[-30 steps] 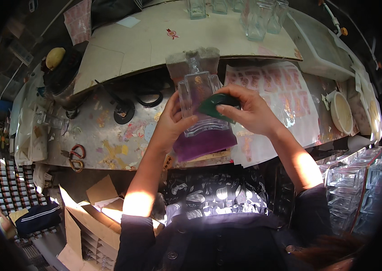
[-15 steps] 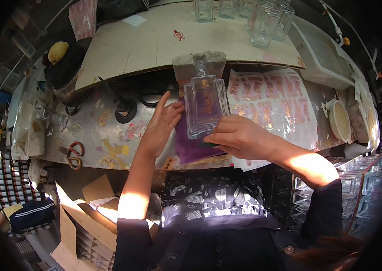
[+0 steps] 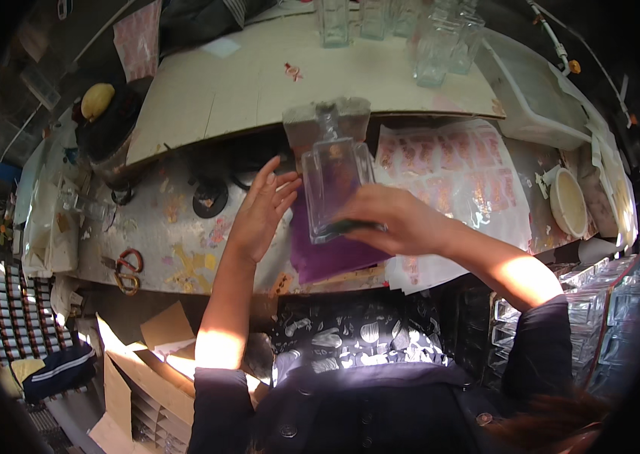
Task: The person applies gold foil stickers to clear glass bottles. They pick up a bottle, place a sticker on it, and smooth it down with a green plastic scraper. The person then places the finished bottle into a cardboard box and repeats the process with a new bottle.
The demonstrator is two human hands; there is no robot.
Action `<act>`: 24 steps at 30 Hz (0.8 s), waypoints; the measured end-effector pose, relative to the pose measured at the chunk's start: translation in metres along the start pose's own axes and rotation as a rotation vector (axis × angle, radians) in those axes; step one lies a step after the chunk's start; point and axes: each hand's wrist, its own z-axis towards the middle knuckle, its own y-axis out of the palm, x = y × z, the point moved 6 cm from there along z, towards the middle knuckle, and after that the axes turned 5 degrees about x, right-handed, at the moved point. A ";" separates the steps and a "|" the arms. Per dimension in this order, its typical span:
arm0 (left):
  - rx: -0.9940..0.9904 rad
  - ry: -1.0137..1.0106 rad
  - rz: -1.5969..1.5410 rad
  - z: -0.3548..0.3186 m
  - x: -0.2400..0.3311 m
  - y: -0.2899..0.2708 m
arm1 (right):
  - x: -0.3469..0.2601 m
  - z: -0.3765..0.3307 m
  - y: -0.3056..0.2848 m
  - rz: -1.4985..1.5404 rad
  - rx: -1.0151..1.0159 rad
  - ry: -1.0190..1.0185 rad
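Clear glass bottle point(image 3: 322, 193) laid flat at ctr of bench point(image 3: 157, 234), neck pointed away from wearer & rested at grey padded block point(image 3: 301, 135); purple cloth point(image 3: 335, 263) spread beneath. Reddish-gold print point(image 3: 341, 172) seen on bottle's face, blurred. Dk green scraper point(image 3: 354, 225) gripped in R hand point(image 3: 403, 218), fingers closed round it, edge held at bottle's near end; exact contact w/ glass can't be told, lower R corner being covered by hand. L hand point(image 3: 258, 216) held wide, nothing in it, fingers spread just beside bottle's L side; touch or small gap can't be told. Printed sheets point(image 3: 479, 178) laid out R of cloth, pink/gold motifs in rows. Pale bowl point(image 3: 568, 203) set farther R. Red-handled scissors point(image 3: 129, 271) left near bench's front edge, L side. More clear bottles point(image 3: 333, 24) stood upright along far side of raised pale board point(image 3: 240, 87). Cardboard box point(image 3: 161, 378) w/ dividers placed below bench, L of wearer.
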 end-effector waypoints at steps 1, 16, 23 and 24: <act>-0.020 -0.027 -0.014 0.007 -0.001 0.005 | 0.016 0.017 -0.009 -0.107 0.029 0.032; -0.628 0.088 0.393 -0.005 0.029 0.104 | -0.005 0.008 -0.079 -0.040 0.070 0.288; -0.450 0.343 0.676 -0.030 0.102 0.097 | 0.006 -0.020 -0.206 -0.341 0.638 0.472; -0.432 0.278 0.708 -0.042 0.115 0.073 | 0.005 -0.017 -0.230 -0.477 0.666 0.545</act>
